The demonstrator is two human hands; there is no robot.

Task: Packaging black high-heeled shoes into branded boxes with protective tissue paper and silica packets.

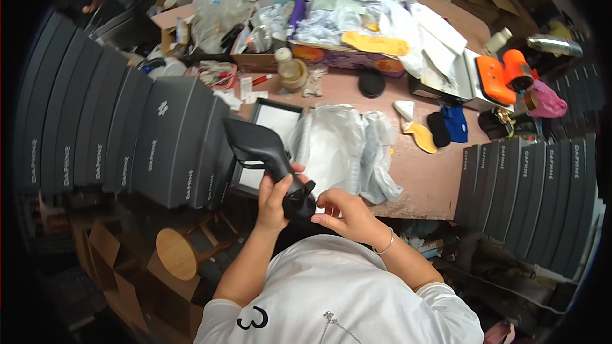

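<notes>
A black high-heeled shoe (271, 153) is held up in front of my body, over the table's near edge. My left hand (275, 199) is closed around its narrow middle. At the shoe's lower end, beside a dark bow-like part, my right hand (342, 211) has its fingers pinched together. A small white bit shows at those fingertips, too small to name. Just beyond lies an open shoe box (299, 153) lined with white tissue paper (331, 137). Its grey-rimmed lid or tray (277, 109) shows on the left, partly behind the shoe.
Dark grey shoe boxes stand stacked on the left (172, 134) and right (523, 191). Insoles (421, 137), a black round lid (371, 83), a glue jar (291, 73) and a paper-filled carton (344, 44) sit on the table (421, 185). A wooden stool (177, 253) stands below left.
</notes>
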